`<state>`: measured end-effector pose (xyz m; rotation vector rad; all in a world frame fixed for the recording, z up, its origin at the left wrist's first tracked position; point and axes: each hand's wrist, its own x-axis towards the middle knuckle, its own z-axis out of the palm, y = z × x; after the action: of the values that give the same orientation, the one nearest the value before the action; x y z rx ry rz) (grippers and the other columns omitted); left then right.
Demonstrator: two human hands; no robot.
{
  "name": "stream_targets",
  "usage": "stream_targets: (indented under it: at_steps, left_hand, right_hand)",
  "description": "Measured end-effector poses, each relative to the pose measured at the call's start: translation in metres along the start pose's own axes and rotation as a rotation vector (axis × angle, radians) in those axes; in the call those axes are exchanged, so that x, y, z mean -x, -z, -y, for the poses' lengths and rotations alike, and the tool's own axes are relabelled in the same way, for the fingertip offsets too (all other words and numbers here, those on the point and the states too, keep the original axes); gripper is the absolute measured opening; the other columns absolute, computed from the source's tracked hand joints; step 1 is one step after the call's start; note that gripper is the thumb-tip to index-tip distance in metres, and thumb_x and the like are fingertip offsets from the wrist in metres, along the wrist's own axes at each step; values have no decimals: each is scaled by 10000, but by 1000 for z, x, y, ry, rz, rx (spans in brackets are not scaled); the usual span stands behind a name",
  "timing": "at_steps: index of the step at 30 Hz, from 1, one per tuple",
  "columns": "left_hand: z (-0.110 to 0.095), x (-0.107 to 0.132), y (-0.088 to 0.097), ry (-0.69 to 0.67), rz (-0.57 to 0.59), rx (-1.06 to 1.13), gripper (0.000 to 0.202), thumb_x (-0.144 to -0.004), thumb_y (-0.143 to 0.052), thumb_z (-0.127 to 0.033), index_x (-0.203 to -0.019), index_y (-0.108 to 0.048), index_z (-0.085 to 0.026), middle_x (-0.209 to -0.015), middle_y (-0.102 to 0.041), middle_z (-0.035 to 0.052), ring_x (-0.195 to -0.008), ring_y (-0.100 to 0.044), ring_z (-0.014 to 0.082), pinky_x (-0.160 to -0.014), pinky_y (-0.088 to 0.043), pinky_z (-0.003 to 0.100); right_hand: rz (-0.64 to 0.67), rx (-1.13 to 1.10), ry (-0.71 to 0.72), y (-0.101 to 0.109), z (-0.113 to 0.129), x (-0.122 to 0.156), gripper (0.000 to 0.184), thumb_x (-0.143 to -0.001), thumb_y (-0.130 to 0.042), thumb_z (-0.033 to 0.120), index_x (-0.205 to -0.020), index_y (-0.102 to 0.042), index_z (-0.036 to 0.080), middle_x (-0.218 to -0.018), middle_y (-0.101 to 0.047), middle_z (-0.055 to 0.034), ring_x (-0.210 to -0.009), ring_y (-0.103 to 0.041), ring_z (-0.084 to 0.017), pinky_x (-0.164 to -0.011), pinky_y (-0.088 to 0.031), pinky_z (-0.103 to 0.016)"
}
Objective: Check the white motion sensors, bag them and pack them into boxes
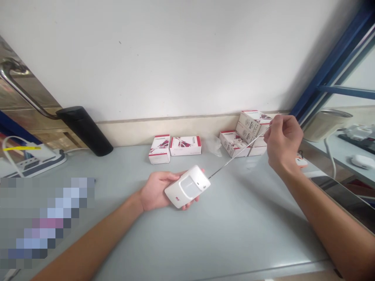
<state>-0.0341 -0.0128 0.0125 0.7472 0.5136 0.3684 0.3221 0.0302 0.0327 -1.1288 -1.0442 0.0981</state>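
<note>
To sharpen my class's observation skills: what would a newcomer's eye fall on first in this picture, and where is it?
First comes the white motion sensor held in the left hand over the middle of the grey bench. Its thin metal antenna runs up to the right hand, which pinches its far end. Behind them, red-and-white boxes sit at the bench's back.

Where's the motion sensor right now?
In the head view, the motion sensor sits in the left hand, mid-frame, in front of the red-and-white boxes, its antenna running up to the right hand.
</note>
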Motion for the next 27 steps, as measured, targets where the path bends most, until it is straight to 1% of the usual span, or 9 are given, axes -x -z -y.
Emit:
stream_targets:
  at_steps: [3, 6, 9, 13, 16, 18, 20, 23, 27]
  left_hand:
    - [-1, 0, -1, 4, -8, -14, 727, -795, -540, -347, -1499, -505, -165, -1205, -657, 155, -948, -645, 304, -751, -414, 373]
    - [-2, 0, -1, 56, -24, -44, 750, -761, -539, -365, -1488, -511, -186, -1145, -674, 137, -907, -642, 300, -741, -422, 380]
    - [-3, 1, 0, 95, -38, -78, 717, -747, -542, -374, -1444, -543, -209, -1126, -681, 127, -897, -646, 310, -739, -430, 387]
    - [-2, 0, 2, 70, -34, -74, 670, -733, -538, -383, -1370, -588, -185, -1093, -677, 122, -860, -646, 301, -699, -430, 372]
    - [-1, 0, 2, 69, -35, -96, 656, -763, -518, -387, -1383, -581, -182, -1059, -698, 127, -824, -647, 285, -692, -425, 365]
    - [0, 1, 2, 58, -50, -127, 638, -788, -498, -401, -1379, -576, -174, -1011, -721, 137, -779, -639, 270, -690, -420, 361]
    - [0, 0, 0, 31, -77, -153, 618, -791, -487, -420, -1344, -578, -158, -950, -736, 150, -733, -626, 259, -681, -424, 360]
    - [1, -1, -2, -4, -117, -166, 612, -770, -485, -420, -1306, -572, -139, -896, -742, 160, -693, -622, 257, -663, -437, 360]
    - [4, -2, -4, -37, -144, -175, 546, -809, -460, -407, -1268, -574, -134, -898, -746, 162, -693, -640, 257, -660, -451, 356]
  right_hand:
    - [-79, -33, 44, -3, 3, 1, 300, -1034, -550, 453, -827, -496, 242, -552, -435, 67, -458, -407, -112, -454, -318, -305]
    - [-54, -69, 34, -6, 6, 4, 316, -1036, -553, 465, -819, -489, 244, -543, -435, 71, -438, -390, -101, -430, -292, -294]
    - [-25, -114, 51, -7, 9, 7, 340, -1028, -572, 489, -810, -475, 246, -541, -425, 73, -432, -380, -98, -421, -286, -291]
    - [-26, -132, 69, -5, 12, 6, 351, -1015, -597, 523, -833, -465, 254, -557, -432, 79, -409, -358, -93, -405, -262, -295]
    - [-34, -137, 66, -5, 15, 7, 381, -994, -617, 565, -834, -463, 256, -581, -450, 70, -426, -375, -100, -420, -267, -300]
    - [8, -162, 62, -6, 17, 12, 395, -977, -640, 575, -818, -469, 257, -586, -440, 65, -449, -374, -112, -439, -268, -306]
    - [130, -156, 48, -8, 19, 20, 400, -971, -650, 577, -800, -485, 255, -587, -427, 57, -484, -372, -124, -469, -271, -308]
    - [411, -109, 3, -12, 21, 37, 389, -998, -608, 562, -795, -500, 249, -599, -412, 50, -537, -369, -133, -515, -277, -303]
    - [786, -4, 47, -17, 25, 58, 347, -1010, -597, 437, -748, -518, 224, -661, -488, 25, -622, -428, -140, -582, -323, -294]
